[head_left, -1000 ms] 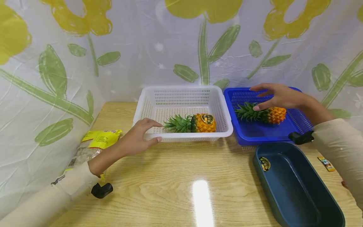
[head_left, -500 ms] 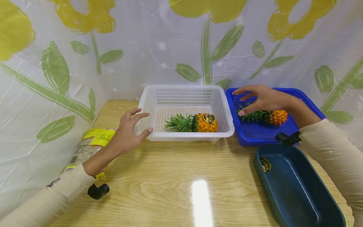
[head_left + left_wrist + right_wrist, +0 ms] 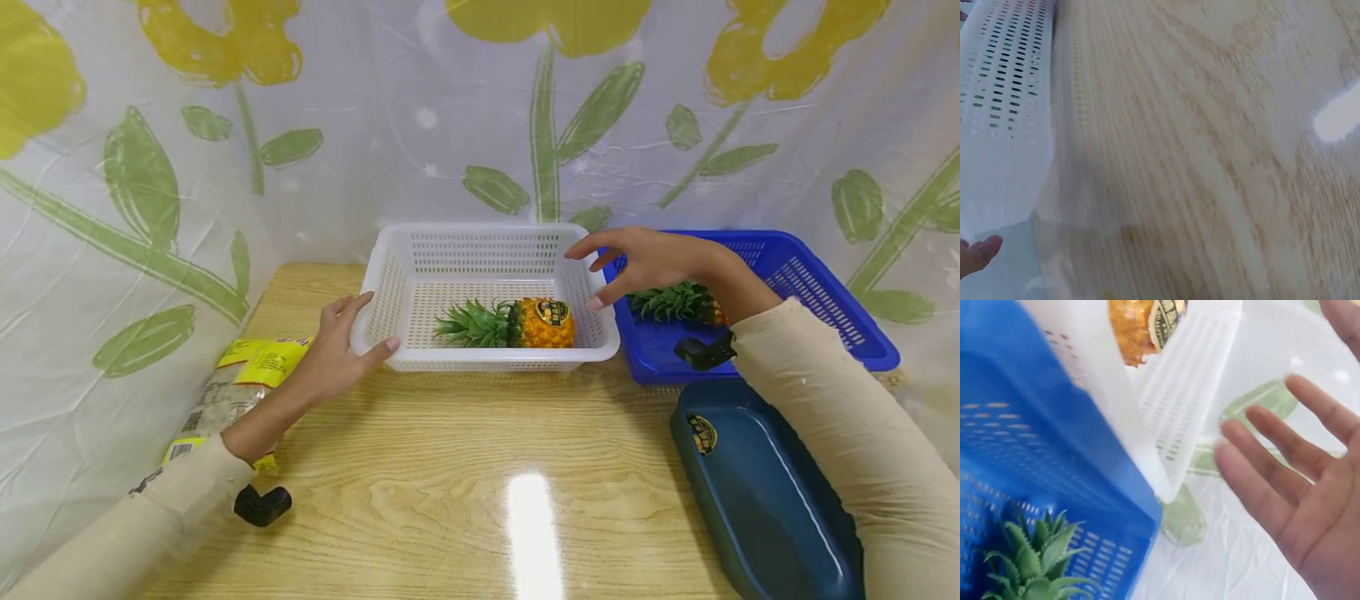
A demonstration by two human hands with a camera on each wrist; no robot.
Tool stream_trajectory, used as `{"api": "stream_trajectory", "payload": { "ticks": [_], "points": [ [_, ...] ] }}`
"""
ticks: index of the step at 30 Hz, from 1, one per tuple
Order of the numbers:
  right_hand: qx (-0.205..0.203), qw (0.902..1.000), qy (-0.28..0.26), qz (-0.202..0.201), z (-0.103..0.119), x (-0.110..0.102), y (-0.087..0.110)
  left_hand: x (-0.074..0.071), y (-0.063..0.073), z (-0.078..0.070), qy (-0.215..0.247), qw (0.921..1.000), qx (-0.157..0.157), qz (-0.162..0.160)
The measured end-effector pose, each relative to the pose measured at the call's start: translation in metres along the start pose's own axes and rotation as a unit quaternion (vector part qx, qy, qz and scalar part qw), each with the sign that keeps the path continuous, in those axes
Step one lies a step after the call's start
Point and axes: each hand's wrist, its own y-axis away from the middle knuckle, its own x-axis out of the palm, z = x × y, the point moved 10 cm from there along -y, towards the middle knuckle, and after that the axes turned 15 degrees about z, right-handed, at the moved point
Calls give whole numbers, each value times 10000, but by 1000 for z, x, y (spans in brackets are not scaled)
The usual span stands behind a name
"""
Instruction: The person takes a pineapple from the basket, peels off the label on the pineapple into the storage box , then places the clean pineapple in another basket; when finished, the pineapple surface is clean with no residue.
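Note:
A white perforated basket stands at the back of the table, with a pineapple lying in it, leaves pointing left. My left hand is at the basket's left front corner, fingers along the outer left side and thumb by the front rim. Above the right rim hovers my right hand, fingers spread and holding nothing; the right wrist view shows its straight fingers. Next to the white one is a blue basket with another pineapple, its body partly hidden by my right arm.
A dark teal tub with a round label stands in front of the blue basket, partly under my right sleeve. A yellow and clear plastic package lies left, behind my left forearm. A flower-printed curtain hangs behind the baskets.
My right hand has moved left, from over the blue basket to the white basket's right rim. My left hand has drawn back from over the front corner to the basket's outer left side.

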Motion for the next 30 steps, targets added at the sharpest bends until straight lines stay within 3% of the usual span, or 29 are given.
{"api": "stream_trajectory", "payload": {
  "ticks": [5, 9, 16, 21, 30],
  "points": [
    [-40, 9988, -8, 491, -2, 5, -22, 5, -7, 6, 229, 9996, 55, 182],
    [-6, 9975, -94, 700, -8, 8, -36, 8, -11, 7, 531, 9979, 282, 253],
    [159, 9962, -282, 805, -16, 11, -54, 13, -14, 7, 1395, 9860, 733, 543],
    [228, 9947, -360, 935, -17, 13, -65, 14, -15, 8, 1714, 9802, 769, 632],
    [268, 9917, -294, 1224, -18, 21, -77, 14, -16, 9, 1854, 9781, 705, 628]
  ]
}}
